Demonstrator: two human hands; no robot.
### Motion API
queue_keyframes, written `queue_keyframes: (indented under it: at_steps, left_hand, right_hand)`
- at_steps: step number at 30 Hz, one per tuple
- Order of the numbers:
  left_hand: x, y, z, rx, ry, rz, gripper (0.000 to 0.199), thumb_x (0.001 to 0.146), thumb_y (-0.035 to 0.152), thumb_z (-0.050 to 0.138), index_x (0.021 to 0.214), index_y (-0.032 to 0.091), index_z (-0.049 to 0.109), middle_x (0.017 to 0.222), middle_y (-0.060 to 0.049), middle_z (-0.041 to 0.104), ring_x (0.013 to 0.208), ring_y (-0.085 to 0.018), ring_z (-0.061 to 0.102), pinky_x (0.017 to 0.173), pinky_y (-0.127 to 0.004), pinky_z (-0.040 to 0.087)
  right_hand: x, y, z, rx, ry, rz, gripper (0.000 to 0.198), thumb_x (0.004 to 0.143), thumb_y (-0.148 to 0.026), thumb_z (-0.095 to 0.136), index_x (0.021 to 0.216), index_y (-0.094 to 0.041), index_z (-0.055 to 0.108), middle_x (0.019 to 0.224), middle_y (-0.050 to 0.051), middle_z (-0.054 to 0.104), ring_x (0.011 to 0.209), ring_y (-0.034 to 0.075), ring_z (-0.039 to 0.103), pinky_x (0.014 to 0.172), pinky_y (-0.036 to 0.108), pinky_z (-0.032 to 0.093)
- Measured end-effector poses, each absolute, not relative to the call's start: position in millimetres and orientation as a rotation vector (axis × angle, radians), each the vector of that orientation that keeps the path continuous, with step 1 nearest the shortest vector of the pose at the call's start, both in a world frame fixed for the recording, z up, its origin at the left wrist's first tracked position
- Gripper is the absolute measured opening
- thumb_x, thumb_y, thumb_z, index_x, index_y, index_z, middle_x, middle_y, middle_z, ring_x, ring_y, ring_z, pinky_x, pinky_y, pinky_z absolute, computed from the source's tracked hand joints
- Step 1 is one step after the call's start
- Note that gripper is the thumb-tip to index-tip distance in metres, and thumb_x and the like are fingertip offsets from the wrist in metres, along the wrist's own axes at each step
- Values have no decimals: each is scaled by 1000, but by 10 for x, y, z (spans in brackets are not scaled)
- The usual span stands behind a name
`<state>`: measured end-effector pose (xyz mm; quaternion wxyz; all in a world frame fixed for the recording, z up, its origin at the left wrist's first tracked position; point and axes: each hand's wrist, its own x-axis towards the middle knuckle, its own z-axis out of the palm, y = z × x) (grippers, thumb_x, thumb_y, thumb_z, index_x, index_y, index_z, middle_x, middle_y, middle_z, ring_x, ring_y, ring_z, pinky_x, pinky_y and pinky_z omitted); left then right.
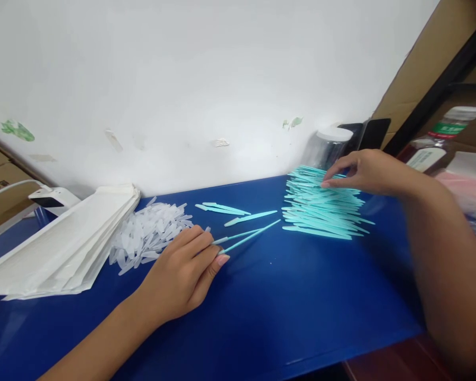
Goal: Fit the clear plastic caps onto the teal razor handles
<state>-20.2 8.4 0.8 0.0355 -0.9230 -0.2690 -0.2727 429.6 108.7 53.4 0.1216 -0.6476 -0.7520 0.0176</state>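
My left hand (188,267) is closed round two thin turquoise sticks (249,238), apparently eyebrow razors, pinched between thumb and fingers with their long ends pointing right. Beside that hand lies a heap of small translucent white plastic covers (150,233). A few loose turquoise razors (252,217) rest on the blue table just beyond the held ones. My right hand (357,172) reaches over a large pile of the same razors (325,211). Its thumb and index fingertips come together at the top of the pile; whatever is between them is too small to make out.
On the left are a stack of white paper sleeves (71,243) and a white device with a cable (55,197). Behind the pile stands a white-lidded clear jar (329,145). A bottle (436,140) stands at right. The white wall (222,79) bounds the blue table (262,312).
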Motion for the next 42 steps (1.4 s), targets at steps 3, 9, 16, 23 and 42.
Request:
queue_keyframes:
  at_steps: [3, 9, 16, 23, 42]
  left_hand:
    - [-204, 106, -3, -2803, -855, -804, 19, 106, 13, 54, 90, 15, 64, 81, -5, 55, 80, -21, 47, 75, -38, 46]
    - [-211, 145, -40, -2732, -879, -756, 19, 107, 16, 55, 91, 15, 65, 83, -5, 57, 81, -21, 49, 78, -39, 49]
    - [-209, 140, -45, -2735, -855, -760, 8, 105, 13, 58, 101, 13, 65, 90, -8, 62, 88, -24, 54, 82, -43, 52]
    - [-198, 118, -48, -2740, -747, -788, 10, 103, 9, 60, 112, 11, 64, 98, -11, 66, 96, -25, 57, 85, -44, 53]
    - [-350, 227, 78, -2732, -992, -756, 25, 107, 16, 55, 82, 18, 57, 77, -2, 49, 74, -19, 42, 73, -37, 41]
  right_hand:
    - [4080, 1056, 527, -1794, -2126, 60, 41, 84, -60, 77, 92, -21, 85, 79, 6, 78, 69, 22, 64, 65, 36, 44]
    - [3126, 669, 494, -1091, -2201, 567, 37, 98, -57, 68, 115, -27, 82, 107, 7, 81, 95, 24, 73, 77, 35, 54]
    - [2700, 457, 250, -731, -2431, 578, 25, 107, -40, 63, 113, -25, 82, 134, 10, 73, 127, 26, 60, 103, 42, 51]
    - [2693, 475, 194, -726, -2610, 668, 31, 111, -38, 54, 102, -21, 79, 118, 9, 78, 119, 26, 64, 100, 41, 49]
    - [3309, 650, 526, -925, -2484, 233, 37, 106, -51, 59, 96, -23, 81, 99, 11, 81, 98, 30, 70, 84, 41, 50]
